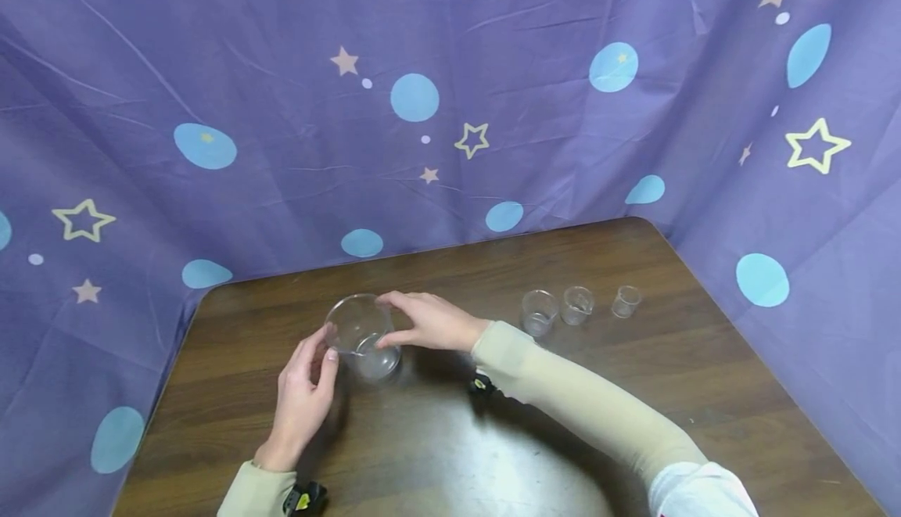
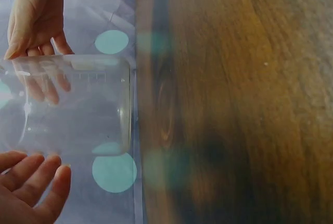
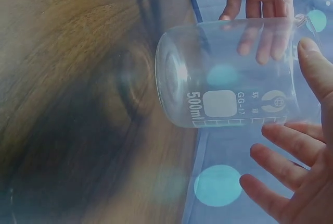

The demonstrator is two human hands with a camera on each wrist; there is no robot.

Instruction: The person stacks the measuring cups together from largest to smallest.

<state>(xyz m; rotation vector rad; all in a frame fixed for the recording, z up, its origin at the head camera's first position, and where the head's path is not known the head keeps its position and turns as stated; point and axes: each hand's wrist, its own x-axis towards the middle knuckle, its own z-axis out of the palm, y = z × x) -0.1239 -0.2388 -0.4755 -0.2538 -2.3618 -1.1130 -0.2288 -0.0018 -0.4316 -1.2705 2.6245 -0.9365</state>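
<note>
Glass beaker [image 1: 359, 335], markings unreadable in head view, rim partly covered by right hand [image 1: 438, 323], held between it and left hand [image 1: 303, 392]

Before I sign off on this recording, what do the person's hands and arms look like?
Left hand and right hand: no gloves visible. Both forearms wear long, pale beige sleeves ending near the wrists; white fabric shows higher on the right arm. A small black device with a yellow mark sits by the left wrist, another by the right.
</note>
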